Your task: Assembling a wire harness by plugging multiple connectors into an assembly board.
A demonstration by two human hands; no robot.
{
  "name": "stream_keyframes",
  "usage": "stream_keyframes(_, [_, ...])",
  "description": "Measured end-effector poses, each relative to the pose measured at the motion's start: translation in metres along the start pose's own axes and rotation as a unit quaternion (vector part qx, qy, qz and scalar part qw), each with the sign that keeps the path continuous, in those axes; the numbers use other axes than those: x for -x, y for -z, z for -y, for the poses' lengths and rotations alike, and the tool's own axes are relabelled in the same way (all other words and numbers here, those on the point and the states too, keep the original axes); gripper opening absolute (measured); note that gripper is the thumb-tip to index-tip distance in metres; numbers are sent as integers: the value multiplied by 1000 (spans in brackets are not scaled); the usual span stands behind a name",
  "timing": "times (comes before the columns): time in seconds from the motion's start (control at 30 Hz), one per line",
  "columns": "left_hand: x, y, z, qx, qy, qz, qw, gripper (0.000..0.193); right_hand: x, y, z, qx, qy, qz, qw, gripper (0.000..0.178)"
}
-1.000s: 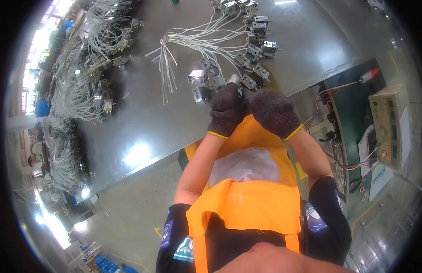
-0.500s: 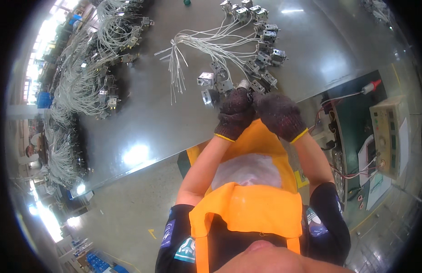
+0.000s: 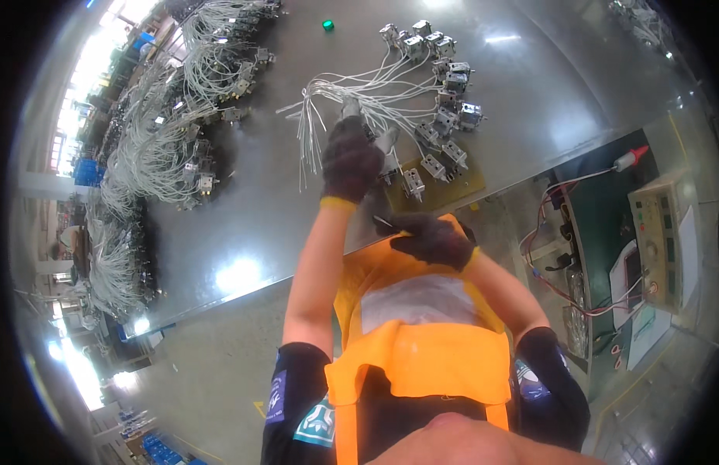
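My left hand (image 3: 351, 161), in a dark glove with pale fingertips, reaches over the bundle of white wires (image 3: 367, 85), thumb and forefinger apart. It hides the metal pieces under it. My right hand (image 3: 433, 240), gloved alike, is drawn back by the table's near edge in front of the orange apron (image 3: 421, 345). Its fingers are curled round something dark and thin that I cannot make out. Wired small metal boxes (image 3: 444, 122) form a curved row on the right. The nearest metal box (image 3: 413, 184) lies on a yellowish-brown pad (image 3: 460, 188).
Heaps of white-wired metal parts (image 3: 146, 155) line the left of the grey metal table (image 3: 227, 209). A small green object (image 3: 328, 25) sits at the far side. On the right, a beige instrument with knobs (image 3: 655, 240) stands near a red-tipped probe (image 3: 632, 157) and loose cables.
My hands were together at the near metal boxes. The left has moved left and away over the wires; the right has drawn back toward the apron. The pad and nearest box are now uncovered.
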State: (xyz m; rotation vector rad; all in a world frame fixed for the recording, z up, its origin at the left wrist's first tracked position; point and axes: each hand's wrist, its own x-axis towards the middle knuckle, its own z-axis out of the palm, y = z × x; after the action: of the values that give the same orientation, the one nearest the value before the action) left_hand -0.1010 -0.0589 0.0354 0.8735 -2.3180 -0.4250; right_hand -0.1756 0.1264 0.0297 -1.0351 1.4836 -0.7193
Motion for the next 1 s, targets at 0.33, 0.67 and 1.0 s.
stream_keyframes(0.33, [-46, -11, -11, -18, 195, 183, 963, 77, -111, -23, -39, 96, 132, -350, 923, 43])
stream_keyframes(0.67, [13, -56, 15, 425, 176, -15, 888, 56, -76, 35, -51, 22, 160, -277, 947, 43])
stream_keyframes(1.0, [76, -23, 2, 545, 179, 100, 813, 49, -6, 105, -56, -215, 63, -230, 947, 35])
